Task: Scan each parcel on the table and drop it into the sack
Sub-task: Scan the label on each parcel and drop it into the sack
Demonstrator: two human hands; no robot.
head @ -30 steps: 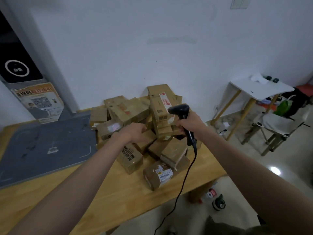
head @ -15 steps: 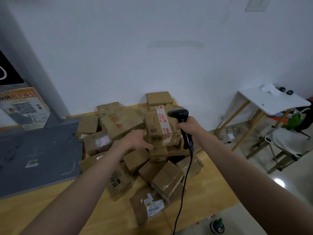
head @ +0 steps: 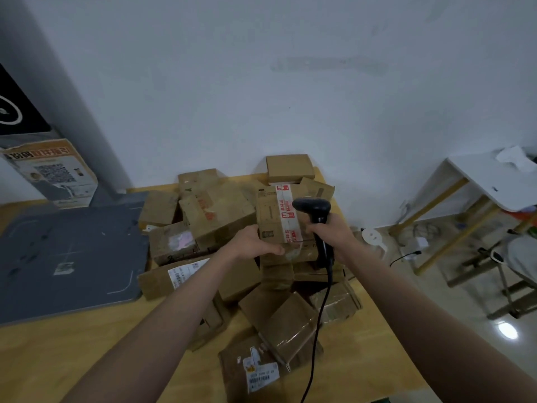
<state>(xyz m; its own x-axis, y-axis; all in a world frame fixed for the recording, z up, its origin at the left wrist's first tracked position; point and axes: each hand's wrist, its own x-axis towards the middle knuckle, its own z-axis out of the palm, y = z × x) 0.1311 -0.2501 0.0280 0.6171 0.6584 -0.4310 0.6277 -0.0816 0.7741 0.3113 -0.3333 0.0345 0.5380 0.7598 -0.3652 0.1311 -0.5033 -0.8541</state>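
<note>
— Cardboard everywhere. Which one is up?

— The taped parcel, brown with a red-and-white tape strip, on top of the heap at the table's far right. The left hand curls its fingers round its near-left corner; the right hand is wrapped round the scanner.

— What's the risk?

— Likely a slide: it sits on loose boxes, so pulling it could tip the neighbours. No label shows on its top, and no sack is in view.
</note>
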